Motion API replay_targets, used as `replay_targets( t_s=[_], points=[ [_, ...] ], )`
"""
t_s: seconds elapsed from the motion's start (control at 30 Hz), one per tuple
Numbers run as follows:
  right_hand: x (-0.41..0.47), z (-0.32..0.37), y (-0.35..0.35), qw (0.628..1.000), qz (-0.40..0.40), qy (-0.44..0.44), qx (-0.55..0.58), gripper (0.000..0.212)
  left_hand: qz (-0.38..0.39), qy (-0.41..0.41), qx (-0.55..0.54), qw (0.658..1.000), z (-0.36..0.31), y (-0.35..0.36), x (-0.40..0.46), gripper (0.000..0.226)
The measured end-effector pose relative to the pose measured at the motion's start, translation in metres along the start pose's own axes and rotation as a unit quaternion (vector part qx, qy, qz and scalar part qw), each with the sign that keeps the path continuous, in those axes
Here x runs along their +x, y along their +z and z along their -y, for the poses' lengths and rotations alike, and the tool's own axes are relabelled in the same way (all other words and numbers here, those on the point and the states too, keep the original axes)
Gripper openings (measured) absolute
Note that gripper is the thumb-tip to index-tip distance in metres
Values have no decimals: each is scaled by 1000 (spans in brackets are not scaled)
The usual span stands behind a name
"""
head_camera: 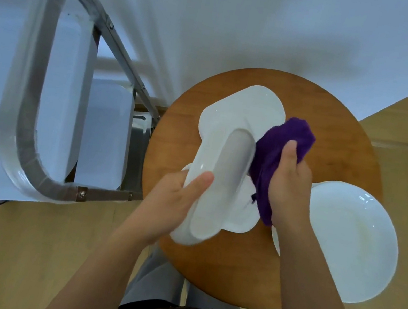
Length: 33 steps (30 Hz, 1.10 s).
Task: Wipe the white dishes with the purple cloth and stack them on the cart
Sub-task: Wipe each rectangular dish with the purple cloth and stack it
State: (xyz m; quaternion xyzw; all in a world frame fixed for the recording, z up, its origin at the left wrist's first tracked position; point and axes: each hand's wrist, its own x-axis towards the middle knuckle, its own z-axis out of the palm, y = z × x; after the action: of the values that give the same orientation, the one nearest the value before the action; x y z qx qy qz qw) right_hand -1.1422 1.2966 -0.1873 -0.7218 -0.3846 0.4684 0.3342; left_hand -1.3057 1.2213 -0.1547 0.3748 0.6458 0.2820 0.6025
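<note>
The white dish (218,167) sits at the middle of the frame, lifted off the round wooden tabletop (174,132) and tipped up on edge, its long axis running from the lower middle up toward the centre.

Going left to right: the cart (35,86) fills the left side, its grey padded handle looping round and pale trays lying inside it, well apart from the tabletop's left edge. Next comes the left hand (175,201), curled round the dish's near end, thumb laid along the rim and fingers hidden behind, so it alone carries the dish. More white dishes (257,109) lie flat on the tabletop underneath and beyond the held one. Just right of the held dish is the purple cloth (276,156), bunched against the dish's right flank; the right hand (290,186) grips that cloth, fingers wrapped into it and thumb pointing up. At the far right a round white plate (345,242) overhangs the tabletop's lower right edge.

What the next move seems to turn on: the cloth meets the dish from the right, while the cart lies the other way, off to the left. The left hand is the nearer to the cart and already holds the dish, so it looks the natural one to carry it across once wiping ends.
</note>
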Motion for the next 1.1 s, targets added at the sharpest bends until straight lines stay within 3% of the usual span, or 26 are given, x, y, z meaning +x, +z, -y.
replay_targets(
  t_s=[0.1, 0.17, 0.23, 0.3, 0.37, 0.4, 0.47, 0.53, 0.6, 0.67, 0.83, 1.1],
  points=[
    [-15, 12, 3, 968, 134, 133, 168, 42, -74, 41, 207, 975, -6, 25, 16, 23],
    [-23, 15, 10, 947, 200, 118, 220, 60, -84, 88, 415, 902, -4, 40, 26, 42],
    [-24, 14, 14, 958, 178, 84, 208, 70, -69, 134, 473, 868, -2, 52, 31, 51],
    [-17, 7, 11, 970, 123, 85, 192, 44, -36, 149, 435, 887, 3, 58, 34, 55],
    [-8, -4, 2, 971, 75, 110, 198, 21, 5, 128, 350, 928, 7, 54, 34, 66],
    [-3, -9, -4, 966, 58, 120, 223, 14, -13, 124, 292, 948, 7, 49, 34, 70],
    [2, -16, -14, 947, 35, 135, 289, 8, -161, 127, 226, 952, 14, 36, 37, 70],
    [5, -20, -19, 937, 20, 135, 320, 8, -259, 33, 204, 943, 21, 25, 45, 70],
    [10, -23, -21, 945, 10, 122, 304, 6, -200, -102, 84, 971, 23, 20, 53, 57],
    [15, -24, -19, 955, -13, 111, 275, 6, -126, -143, -16, 982, 28, 23, 60, 29],
    [29, -27, -19, 981, -113, 31, 155, 16, -160, -112, -81, 977, 25, 25, 97, 14],
    [58, -35, -22, 986, -84, 74, 123, 14, -219, -90, 18, 971, 25, 9, 170, 15]
  ],
)
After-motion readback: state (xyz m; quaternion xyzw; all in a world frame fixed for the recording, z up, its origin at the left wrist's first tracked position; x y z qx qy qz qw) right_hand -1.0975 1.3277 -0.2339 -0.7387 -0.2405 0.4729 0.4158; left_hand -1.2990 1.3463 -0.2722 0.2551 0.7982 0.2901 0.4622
